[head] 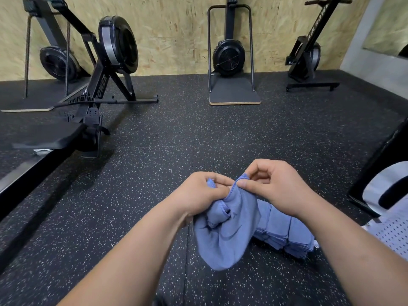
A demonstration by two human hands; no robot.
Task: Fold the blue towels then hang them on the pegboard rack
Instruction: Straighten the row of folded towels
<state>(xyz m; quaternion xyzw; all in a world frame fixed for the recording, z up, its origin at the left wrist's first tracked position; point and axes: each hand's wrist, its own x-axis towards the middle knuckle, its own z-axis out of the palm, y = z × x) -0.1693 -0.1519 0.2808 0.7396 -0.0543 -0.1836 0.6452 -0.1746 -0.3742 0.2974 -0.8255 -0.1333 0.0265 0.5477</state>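
Both hands pinch the top edge of one blue towel (225,235): left hand (199,192) and right hand (277,186), close together, near centre above the floor (154,173). Judged best: slide grips apart along the hem to find corners before folding. Towel hangs crumpled, soft, hemmed. Folded stack (284,230) sits just right on floor.

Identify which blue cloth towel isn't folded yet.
The crumpled blue cloth towel pinched between left hand and right hand; the rest lie folded in a stack.
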